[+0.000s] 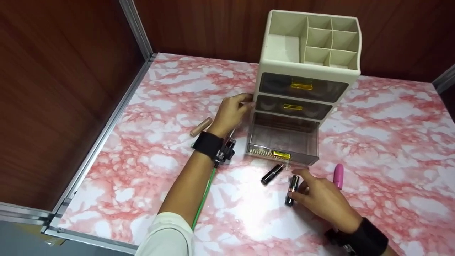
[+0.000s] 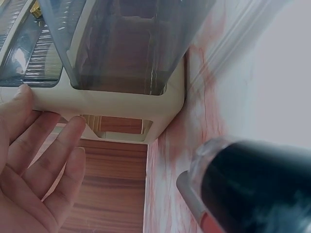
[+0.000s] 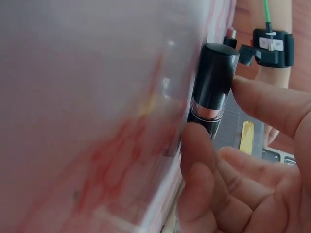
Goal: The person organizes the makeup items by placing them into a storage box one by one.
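My left hand [image 1: 233,111] rests against the left side of a cream drawer organizer [image 1: 309,67], thumb at its front edge and fingers loosely bent in the left wrist view. The organizer's bottom clear drawer [image 1: 284,138] is pulled out. In front of it, my right hand [image 1: 325,199] pinches a black lipstick [image 1: 292,190] low at the tabletop, between thumb and fingers. The right wrist view shows that lipstick's pinkish metallic band [image 3: 206,111]. Another black lipstick [image 1: 272,174] lies just left of it, by the drawer front.
A pink tube [image 1: 338,176] lies right of my right hand. A beige tube [image 1: 201,127] and a dark tube [image 1: 231,143] lie near my left wrist. Two upper drawers with yellow handles [image 1: 301,86] are closed. Wood-look panels [image 1: 199,32] border the marbled table [image 1: 135,170].
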Tool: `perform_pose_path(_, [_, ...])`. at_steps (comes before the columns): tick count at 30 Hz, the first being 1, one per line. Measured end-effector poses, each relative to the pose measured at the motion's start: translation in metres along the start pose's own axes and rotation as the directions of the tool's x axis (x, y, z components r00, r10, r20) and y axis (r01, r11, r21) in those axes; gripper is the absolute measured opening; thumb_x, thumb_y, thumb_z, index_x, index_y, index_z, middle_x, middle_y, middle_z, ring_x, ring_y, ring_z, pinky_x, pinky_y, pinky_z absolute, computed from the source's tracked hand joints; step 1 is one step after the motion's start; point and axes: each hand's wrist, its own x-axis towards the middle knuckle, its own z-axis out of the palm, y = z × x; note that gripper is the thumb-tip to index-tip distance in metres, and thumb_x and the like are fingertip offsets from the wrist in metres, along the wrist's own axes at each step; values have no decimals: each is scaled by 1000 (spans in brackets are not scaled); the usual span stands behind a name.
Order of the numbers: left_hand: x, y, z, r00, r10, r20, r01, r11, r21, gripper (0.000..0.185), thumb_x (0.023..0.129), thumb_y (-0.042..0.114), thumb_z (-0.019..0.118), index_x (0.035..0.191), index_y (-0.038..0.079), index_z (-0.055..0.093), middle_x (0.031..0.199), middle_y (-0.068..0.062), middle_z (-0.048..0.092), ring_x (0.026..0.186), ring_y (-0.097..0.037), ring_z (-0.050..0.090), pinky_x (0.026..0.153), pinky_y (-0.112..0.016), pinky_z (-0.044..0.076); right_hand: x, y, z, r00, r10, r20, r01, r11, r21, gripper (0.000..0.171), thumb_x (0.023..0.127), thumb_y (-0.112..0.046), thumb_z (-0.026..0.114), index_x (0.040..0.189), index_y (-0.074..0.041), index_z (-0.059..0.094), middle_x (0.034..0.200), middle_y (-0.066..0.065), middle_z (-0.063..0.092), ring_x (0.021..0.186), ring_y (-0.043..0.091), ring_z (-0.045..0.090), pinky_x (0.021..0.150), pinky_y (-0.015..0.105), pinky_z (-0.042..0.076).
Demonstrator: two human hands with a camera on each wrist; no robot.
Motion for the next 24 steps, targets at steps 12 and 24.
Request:
perform_pose_path(12, [1, 0, -1, 1000, -8, -6, 8, 1000, -9, 28, 93, 28, 66, 116, 12, 70, 110, 1, 70, 96, -8, 64, 84, -20, 48, 3, -5, -4, 984, 50, 171, -59, 997, 49, 75, 75, -19, 78, 142, -13, 45, 73, -10, 61, 60, 9, 55, 55, 31, 47])
perform_pose_path(24, [1, -2, 3, 1000, -4, -18, 3, 999, -38, 24, 93, 24, 68, 113, 10, 71, 108, 1, 71, 92, -8, 65, 82, -20, 49, 1, 3, -26, 986, -158, 54, 149, 978, 148, 32, 81, -9, 77, 112, -11, 71, 94, -6, 69, 85, 12, 62, 77, 35, 52])
